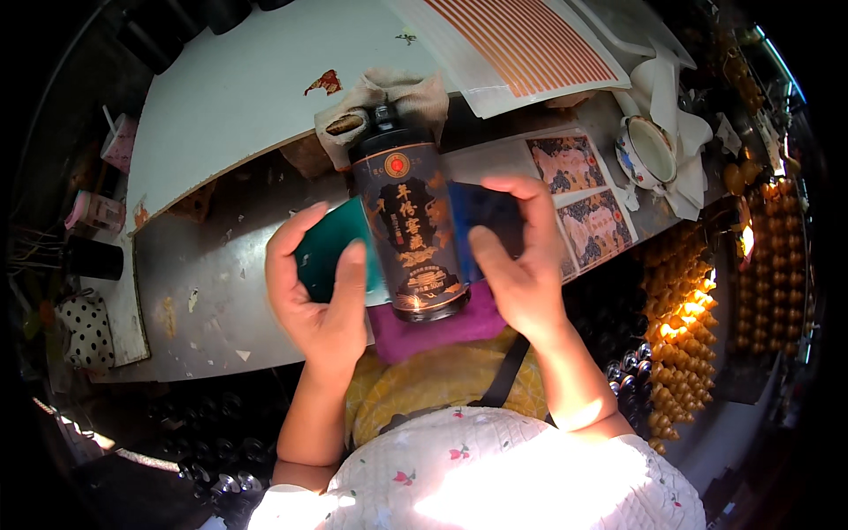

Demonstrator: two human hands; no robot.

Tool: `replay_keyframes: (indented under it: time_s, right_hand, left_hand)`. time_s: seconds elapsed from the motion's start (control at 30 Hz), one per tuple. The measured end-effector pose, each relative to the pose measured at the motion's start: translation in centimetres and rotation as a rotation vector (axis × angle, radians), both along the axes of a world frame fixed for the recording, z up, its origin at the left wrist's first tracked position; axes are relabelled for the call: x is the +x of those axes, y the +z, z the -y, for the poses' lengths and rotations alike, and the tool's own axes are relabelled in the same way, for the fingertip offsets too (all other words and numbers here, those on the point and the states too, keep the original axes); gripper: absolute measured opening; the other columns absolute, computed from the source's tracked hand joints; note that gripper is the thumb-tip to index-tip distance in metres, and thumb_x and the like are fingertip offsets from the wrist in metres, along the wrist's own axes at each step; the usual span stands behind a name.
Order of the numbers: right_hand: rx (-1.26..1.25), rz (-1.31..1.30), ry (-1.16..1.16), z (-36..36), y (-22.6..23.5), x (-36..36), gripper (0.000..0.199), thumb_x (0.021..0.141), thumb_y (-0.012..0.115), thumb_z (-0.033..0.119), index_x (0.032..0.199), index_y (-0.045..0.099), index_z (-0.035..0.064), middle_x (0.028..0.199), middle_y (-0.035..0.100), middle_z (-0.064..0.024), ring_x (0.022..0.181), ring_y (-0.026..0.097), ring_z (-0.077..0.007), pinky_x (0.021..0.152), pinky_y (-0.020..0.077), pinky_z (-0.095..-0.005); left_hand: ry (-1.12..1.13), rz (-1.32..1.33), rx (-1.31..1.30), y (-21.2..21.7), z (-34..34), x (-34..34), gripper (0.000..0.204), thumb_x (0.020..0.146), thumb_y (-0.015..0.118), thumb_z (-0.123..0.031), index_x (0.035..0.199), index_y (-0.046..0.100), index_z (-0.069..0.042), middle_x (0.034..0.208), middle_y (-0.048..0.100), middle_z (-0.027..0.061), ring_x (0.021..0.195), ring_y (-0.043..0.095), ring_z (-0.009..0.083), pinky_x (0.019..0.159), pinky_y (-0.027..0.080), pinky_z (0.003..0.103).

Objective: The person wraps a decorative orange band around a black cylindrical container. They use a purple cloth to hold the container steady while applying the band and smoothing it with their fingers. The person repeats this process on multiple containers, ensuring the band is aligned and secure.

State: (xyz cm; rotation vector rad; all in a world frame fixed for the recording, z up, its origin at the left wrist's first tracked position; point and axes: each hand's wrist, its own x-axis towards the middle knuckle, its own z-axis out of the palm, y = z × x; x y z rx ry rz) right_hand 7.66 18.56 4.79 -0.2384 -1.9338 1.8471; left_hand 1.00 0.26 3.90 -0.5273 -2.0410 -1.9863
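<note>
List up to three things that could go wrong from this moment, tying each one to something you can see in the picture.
1. The dark bottle lies on its side on a purple cloth at the table's near edge; it might roll off toward the lap.
2. The left hand presses a green scraper beside the bottle's label; a slip could crease or scratch it.
3. The right hand holds a dark blue sheet against the bottle; it may go on crooked.

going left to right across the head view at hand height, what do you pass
left hand → teal card in its grip → dark bottle lying on a purple cloth → dark blue card → right hand holding it → printed label sheets → rows of amber bottles
</note>
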Motion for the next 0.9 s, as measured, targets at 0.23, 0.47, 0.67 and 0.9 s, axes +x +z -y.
replay_keyframes:
  time_s: [0.23, 0.47, 0.67, 0.9]
  right_hand:
    - [0.227, -0.077, -0.035, 2.0, 1.4, -2.7, 0.04, 0.087, 0.058, -0.004, 0.126, 0.052, 0.0019, 0.106, 0.061, -0.0143, 0.093, 0.063, -0.0219, 0.081, 0.0516, -0.0326]
    - [-0.429, 0.128, -0.085, 0.4, -1.3, -2.3, 0.038, 0.088, 0.057, -0.006, 0.124, 0.051, 0.0039, 0.109, 0.057, -0.0048, 0.089, 0.054, -0.0063, 0.077, 0.0463, -0.0203]
    - [0.082, -0.165, -0.126, 1.2, 0.7, -4.3, 0.034, 0.085, 0.059, -0.006, 0.118, 0.057, 0.004, 0.105, 0.058, -0.0041, 0.083, 0.055, -0.0086, 0.074, 0.0476, -0.0232]
    - [0.428, -0.138, -0.151, 1.2, 2.4, -5.7, 0.027, 0.083, 0.061, -0.004, 0.109, 0.06, 0.003, 0.082, 0.063, -0.009, 0.07, 0.061, -0.0169, 0.067, 0.0508, -0.0297]
  left_hand:
    - [-0.025, 0.073, 0.078, -1.3, -3.3, -1.7, 0.038, 0.086, 0.069, 0.004, 0.121, 0.059, -0.002, 0.118, 0.059, 0.007, 0.105, 0.058, 0.0138, 0.093, 0.047, 0.028]
    - [0.037, 0.533, 0.332, -1.3, -2.8, -1.1, 0.034, 0.092, 0.066, -0.004, 0.124, 0.055, -0.005, 0.108, 0.059, 0.0037, 0.087, 0.054, 0.0064, 0.072, 0.042, 0.023]
    - [0.009, 0.17, 0.117, 0.9, -2.0, -2.8, 0.029, 0.091, 0.066, -0.004, 0.119, 0.06, -0.005, 0.103, 0.062, 0.0037, 0.084, 0.059, 0.0068, 0.071, 0.049, 0.021]
    - [-0.099, 0.278, 0.066, 2.1, -3.3, -3.4, 0.025, 0.085, 0.065, 0.002, 0.109, 0.062, -0.003, 0.104, 0.059, 0.0037, 0.096, 0.058, 0.0112, 0.084, 0.048, 0.026]
